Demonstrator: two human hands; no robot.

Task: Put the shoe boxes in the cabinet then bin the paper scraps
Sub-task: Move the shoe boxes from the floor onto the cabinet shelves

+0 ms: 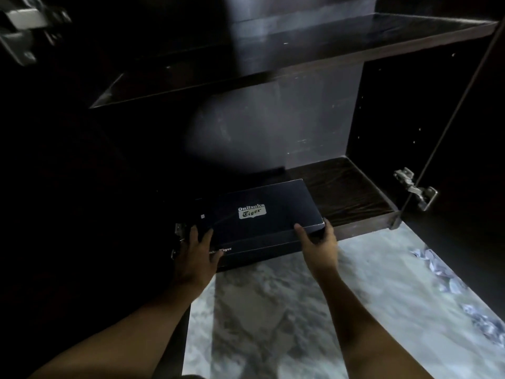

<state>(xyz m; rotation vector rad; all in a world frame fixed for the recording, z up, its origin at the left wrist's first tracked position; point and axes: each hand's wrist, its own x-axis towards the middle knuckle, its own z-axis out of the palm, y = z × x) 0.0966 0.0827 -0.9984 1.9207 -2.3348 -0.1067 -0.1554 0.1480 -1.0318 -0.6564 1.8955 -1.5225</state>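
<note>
**Shoe box halfway into the cabinet, scraps waiting on the floor**

At the far left the cabinet's interior is too dark to read. The left hand (195, 251) holds the near left corner of the Onitsuka Tiger shoe box (259, 214), thumb up on the lid and fingers down the shadowed side. The dark blue box lies flat, lid up, its far end over the bottom shelf (352, 190) and its near end sticking out past the shelf's front edge above the marble floor (273, 310). Whether it already rests on the shelf or is held just clear of it cannot be told. The right hand (319, 242) clamps the near right corner, thumb on the lid and fingers wrapped round the end. Above, the upper shelf (300, 50) spans the cabinet, and a metal hinge (415, 187) sits on the right wall beside the open door. Further right, crumpled paper scraps (437, 269) lie in a loose line on the floor along the door, well apart from the box.

The step in hand looks like stowing a box, so the binning has not begun. The next move probably calls for a level push straight back until the near end clears the front edge, keeping the box square; bare shelf shows to its right.
</note>
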